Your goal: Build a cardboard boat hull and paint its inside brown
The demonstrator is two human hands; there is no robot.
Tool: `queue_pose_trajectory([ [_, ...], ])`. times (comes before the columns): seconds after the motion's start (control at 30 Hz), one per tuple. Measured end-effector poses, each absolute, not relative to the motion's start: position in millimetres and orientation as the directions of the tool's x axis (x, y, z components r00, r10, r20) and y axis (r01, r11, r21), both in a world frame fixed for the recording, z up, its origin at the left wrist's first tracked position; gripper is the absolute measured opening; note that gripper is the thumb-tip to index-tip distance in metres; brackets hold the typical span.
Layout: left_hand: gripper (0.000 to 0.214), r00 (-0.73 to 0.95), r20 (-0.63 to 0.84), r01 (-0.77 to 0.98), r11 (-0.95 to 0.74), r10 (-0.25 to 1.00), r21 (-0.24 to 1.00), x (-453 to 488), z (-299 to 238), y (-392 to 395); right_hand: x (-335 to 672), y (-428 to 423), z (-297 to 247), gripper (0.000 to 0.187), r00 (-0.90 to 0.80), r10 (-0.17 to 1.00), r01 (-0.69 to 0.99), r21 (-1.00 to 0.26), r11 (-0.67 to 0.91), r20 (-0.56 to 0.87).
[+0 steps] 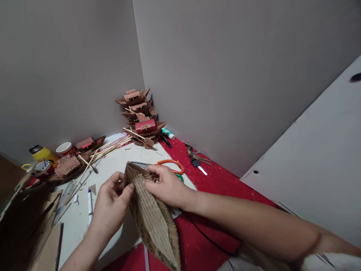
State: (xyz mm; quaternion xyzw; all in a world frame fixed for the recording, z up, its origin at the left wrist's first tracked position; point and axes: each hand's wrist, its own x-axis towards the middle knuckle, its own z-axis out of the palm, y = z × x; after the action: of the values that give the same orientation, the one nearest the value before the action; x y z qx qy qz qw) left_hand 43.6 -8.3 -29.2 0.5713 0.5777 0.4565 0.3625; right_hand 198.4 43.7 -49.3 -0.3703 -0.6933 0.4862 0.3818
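Between my hands I hold a cardboard boat hull [152, 220], its pointed end away from me and its corrugated floor facing up. My left hand [113, 205] pinches the left side wall near the tip, thumb on the inside. On the opposite wall, my right hand [166, 184] grips with the thumb inside and the fingers over the outer edge. Just behind the tip lie scissors [175, 162] with orange and green handles, partly hidden by my right hand and the hull. A purple-tipped white marker [90, 205] rests left of my left hand.
Finished model boats [145, 127] are stacked in the corner; more [69, 165] lie at left beside thin wooden sticks [115, 145]. A yellow bottle [45, 154], a paper cup [64, 148], keys [196, 162] and cardboard sheets [47, 248] surround the white board [76, 226] on the red table [225, 180].
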Motion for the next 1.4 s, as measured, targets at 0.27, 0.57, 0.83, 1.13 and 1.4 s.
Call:
queue_pose_trajectory([
  [0.27,0.003,-0.029,0.093,0.378,-0.076,0.995,0.923,46.3,-28.3,-10.0,201.1,43.7,-48.7,0.014,-0.466,0.861,0.016,-0.971,0.239,0.205],
  [0.57,0.015,-0.095,0.084,0.275,-0.055,0.992,0.96,57.8,-24.5,-9.4,198.8,46.3,-50.0,0.011,-0.389,0.897,0.028,-0.971,0.238,0.209],
  [0.83,0.015,-0.066,0.195,0.349,-0.16,0.979,0.923,57.1,-33.8,-11.1,201.8,40.3,-46.5,0.017,-0.422,0.871,0.046,-0.953,0.298,0.252],
  [1.13,0.012,-0.075,0.23,0.441,-0.175,0.97,0.88,61.9,-35.3,-10.8,202.3,42.4,-52.9,0.017,-0.433,0.815,0.145,-0.863,0.484,0.385],
  [1.4,0.017,-0.056,0.144,0.367,-0.114,0.988,0.923,60.2,-33.8,-7.0,208.2,42.7,-39.4,0.025,-0.447,0.828,0.234,-0.849,0.473,0.338],
])
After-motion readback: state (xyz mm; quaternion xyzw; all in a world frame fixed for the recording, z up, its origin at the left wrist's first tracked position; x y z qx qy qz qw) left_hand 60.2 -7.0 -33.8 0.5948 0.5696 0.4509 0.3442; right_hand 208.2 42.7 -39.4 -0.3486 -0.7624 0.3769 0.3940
